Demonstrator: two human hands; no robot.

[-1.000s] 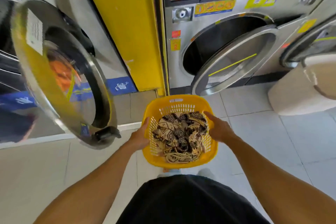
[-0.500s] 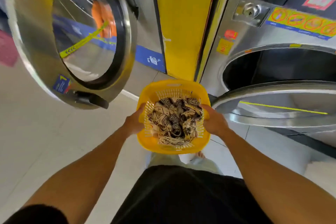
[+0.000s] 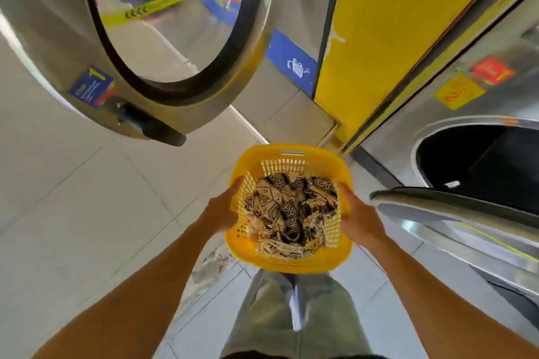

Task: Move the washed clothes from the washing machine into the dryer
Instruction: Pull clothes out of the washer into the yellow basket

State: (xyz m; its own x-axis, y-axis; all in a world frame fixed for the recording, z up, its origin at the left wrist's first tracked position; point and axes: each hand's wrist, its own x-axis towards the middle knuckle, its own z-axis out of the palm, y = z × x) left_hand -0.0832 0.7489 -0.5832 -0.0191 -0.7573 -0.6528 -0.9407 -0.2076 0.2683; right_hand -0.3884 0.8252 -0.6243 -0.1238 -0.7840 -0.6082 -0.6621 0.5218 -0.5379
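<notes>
A yellow basket [image 3: 291,264] sits at the centre of the frame, held above the tiled floor [image 3: 87,198]. The left hand [image 3: 221,213] grips its left rim and the right hand [image 3: 360,220] its right rim, fingers curled over the edges. Inside lie the washed clothes [image 3: 288,213] (black-and-cream patterned). An open machine door [image 3: 131,46] fills the upper left; another open drum [image 3: 481,166] is at right.

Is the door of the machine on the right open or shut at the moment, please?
Open: the steel door is swung out toward the yellow basket, leaving the dark drum opening exposed behind it.
</notes>
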